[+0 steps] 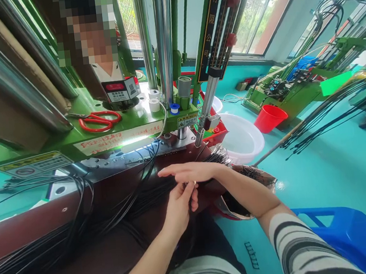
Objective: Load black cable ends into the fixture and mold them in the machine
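My left hand (180, 201) is closed in a pinch just below my right hand. A tiny pale, shiny bit (195, 183) shows at its fingertips, too small to name. My right hand (191, 172) lies over it, palm down, its fingers stretched to the left; the two hands touch or nearly touch. Below and to the left of them, a bundle of thin black cables (153, 199) runs across the dark red work surface (123, 252). Several cables rise from it to the metal mold plate (132, 156) of the green press (129, 127).
Red-handled scissors (100, 121) and a blue-rimmed tape roll (174, 108) lie on the press. A lined container of cables (239, 207) stands beside my right forearm. Beyond are a white basin (240, 137), a red bucket (270, 118) and a blue stool (353, 232).
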Available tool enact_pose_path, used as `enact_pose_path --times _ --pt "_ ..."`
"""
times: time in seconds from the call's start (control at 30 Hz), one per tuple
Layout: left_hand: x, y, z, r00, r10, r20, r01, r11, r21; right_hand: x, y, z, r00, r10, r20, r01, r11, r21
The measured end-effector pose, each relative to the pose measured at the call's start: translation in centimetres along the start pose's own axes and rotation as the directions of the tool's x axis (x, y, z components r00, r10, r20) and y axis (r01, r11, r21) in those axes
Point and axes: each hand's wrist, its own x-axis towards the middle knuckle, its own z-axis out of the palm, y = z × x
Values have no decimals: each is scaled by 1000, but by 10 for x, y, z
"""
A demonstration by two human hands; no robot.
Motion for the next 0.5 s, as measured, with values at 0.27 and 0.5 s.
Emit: enact_pose_path --times 0.27,0.5 --pt "2 11 -28 965 123 -232 -114 992 50 32 76 -14 851 341 -399 -525 553 -647" --pt "2 7 -35 967 114 -228 -106 993 49 24 46 -9 888 406 -218 -433 575 -694"
